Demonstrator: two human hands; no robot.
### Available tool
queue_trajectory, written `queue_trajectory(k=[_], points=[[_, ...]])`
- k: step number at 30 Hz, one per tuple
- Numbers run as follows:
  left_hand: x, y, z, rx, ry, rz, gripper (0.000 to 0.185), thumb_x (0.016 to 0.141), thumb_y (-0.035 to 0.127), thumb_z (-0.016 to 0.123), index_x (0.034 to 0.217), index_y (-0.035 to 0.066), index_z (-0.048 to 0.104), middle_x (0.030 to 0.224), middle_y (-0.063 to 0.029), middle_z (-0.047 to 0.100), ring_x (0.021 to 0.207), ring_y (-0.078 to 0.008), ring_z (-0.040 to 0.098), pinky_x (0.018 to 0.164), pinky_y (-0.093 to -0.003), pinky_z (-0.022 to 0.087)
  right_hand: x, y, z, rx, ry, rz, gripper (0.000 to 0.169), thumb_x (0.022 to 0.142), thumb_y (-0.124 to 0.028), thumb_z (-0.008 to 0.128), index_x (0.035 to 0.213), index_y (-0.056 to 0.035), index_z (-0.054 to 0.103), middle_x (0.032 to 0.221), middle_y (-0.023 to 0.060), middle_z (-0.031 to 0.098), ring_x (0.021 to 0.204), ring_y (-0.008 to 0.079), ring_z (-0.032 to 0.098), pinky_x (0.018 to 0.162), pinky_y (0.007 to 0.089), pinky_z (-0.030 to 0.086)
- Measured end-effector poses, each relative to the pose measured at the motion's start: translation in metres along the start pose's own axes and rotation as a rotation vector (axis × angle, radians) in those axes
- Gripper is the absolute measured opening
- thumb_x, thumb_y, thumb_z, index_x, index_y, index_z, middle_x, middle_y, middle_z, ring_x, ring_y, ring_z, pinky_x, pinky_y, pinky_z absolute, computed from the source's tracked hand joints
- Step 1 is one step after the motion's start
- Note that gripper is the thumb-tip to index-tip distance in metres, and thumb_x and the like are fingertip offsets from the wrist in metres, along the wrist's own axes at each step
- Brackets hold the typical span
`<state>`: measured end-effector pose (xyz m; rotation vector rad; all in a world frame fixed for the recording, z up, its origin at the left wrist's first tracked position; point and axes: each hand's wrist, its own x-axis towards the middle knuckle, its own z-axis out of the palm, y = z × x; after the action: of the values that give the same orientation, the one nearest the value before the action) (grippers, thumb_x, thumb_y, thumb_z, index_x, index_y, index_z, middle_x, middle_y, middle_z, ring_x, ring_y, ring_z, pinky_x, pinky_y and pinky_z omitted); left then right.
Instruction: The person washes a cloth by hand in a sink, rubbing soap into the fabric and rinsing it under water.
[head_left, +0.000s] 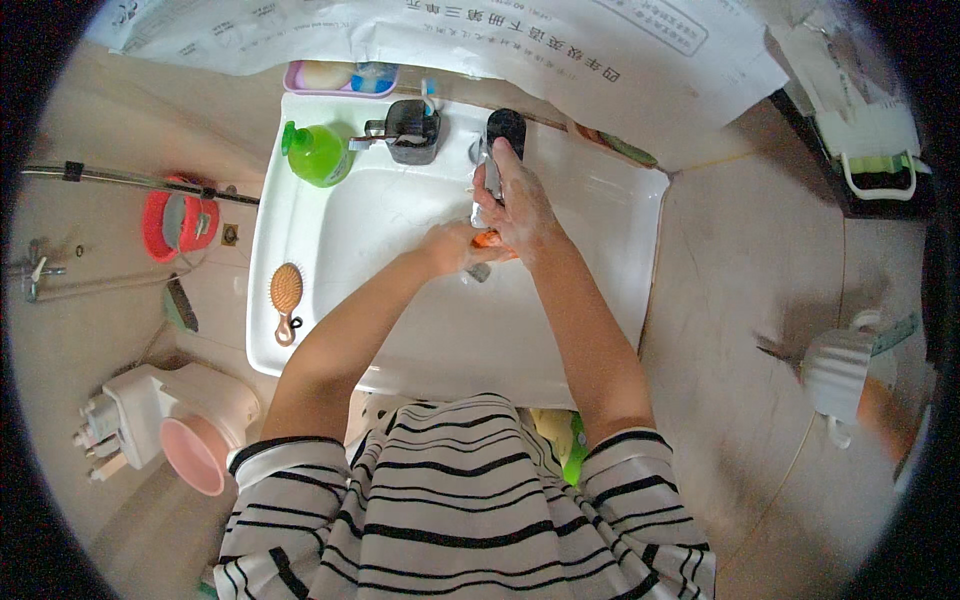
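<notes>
Both hands are over the white washbasin (450, 337), near its middle. My right hand (521, 206) reaches up to the faucet (506, 131), with the index finger on its dark handle and the other fingers about its metal spout. Below the spout, my left hand (450, 247) holds an orange item (489, 240), partly hidden by the fingers; its kind cannot be told. Whitish suds or water show on the right hand. The drain (478, 271) is just below the hands.
A green pump bottle (319, 155) and a black cup (412, 133) with toothbrushes stand on the rim. At the left lies a hairbrush (286, 300). Behind is a purple soap tray (341, 91); printed paper (450, 45) hangs above. A pink bucket (196, 454) is lower left.
</notes>
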<state>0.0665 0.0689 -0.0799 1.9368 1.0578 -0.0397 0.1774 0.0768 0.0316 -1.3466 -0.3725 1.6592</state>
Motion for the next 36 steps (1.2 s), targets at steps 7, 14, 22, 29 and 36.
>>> queue_trajectory(k=[7,14,22,29,36], points=[[0.060,-0.067,0.063,-0.155,0.187,0.084,0.068,0.064,0.065,0.058,0.103,0.009,0.058,0.095,-0.0144,0.062,0.089,-0.0294,0.058,0.076,-0.0374,0.045,-0.002,-0.009,0.007,0.012,0.016,0.078,0.031,0.082,-0.046,0.054,0.084,-0.0151,0.049,0.068,-0.0029,0.051,0.051,0.0056,0.040,0.043,0.0184,0.028],[0.063,-0.038,0.050,-0.737,0.004,0.280,0.050,0.073,0.043,0.063,0.108,0.008,0.053,0.098,-0.0092,0.060,0.091,-0.0228,0.055,0.080,-0.0333,0.044,0.001,-0.010,0.006,-0.017,-0.026,0.095,0.035,0.084,-0.047,0.049,0.075,-0.0133,0.047,0.059,-0.0018,0.046,0.045,0.0059,0.035,0.039,0.0196,0.025],[0.052,-0.020,0.022,-0.790,-0.195,0.063,0.036,0.079,0.034,0.057,0.103,0.008,0.048,0.087,-0.0028,0.053,0.080,-0.0154,0.050,0.071,-0.0273,0.043,0.000,-0.012,0.004,-0.081,-0.156,0.058,0.042,0.088,-0.049,0.039,0.070,-0.0112,0.046,0.046,-0.0018,0.035,0.037,0.0064,0.022,0.037,0.0223,0.021],[0.050,-0.027,0.040,-0.684,0.240,0.313,0.038,0.075,0.036,0.060,0.099,0.007,0.051,0.079,-0.0029,0.054,0.072,-0.0180,0.051,0.066,-0.0316,0.045,-0.001,-0.004,-0.006,0.111,-0.212,0.016,0.047,0.085,-0.056,0.041,0.084,-0.0095,0.051,0.060,0.0010,0.046,0.048,0.0090,0.035,0.047,0.0210,0.030],[-0.009,-0.070,0.035,-0.454,0.463,-0.191,0.044,0.074,0.037,0.061,0.103,0.006,0.058,0.084,-0.0140,0.063,0.084,-0.0262,0.059,0.074,-0.0349,0.046,0.038,0.103,-0.088,0.378,0.112,0.301,0.019,0.083,-0.027,0.051,0.075,-0.0095,0.051,0.066,0.0013,0.051,0.058,0.0111,0.046,0.048,0.0207,0.038]])
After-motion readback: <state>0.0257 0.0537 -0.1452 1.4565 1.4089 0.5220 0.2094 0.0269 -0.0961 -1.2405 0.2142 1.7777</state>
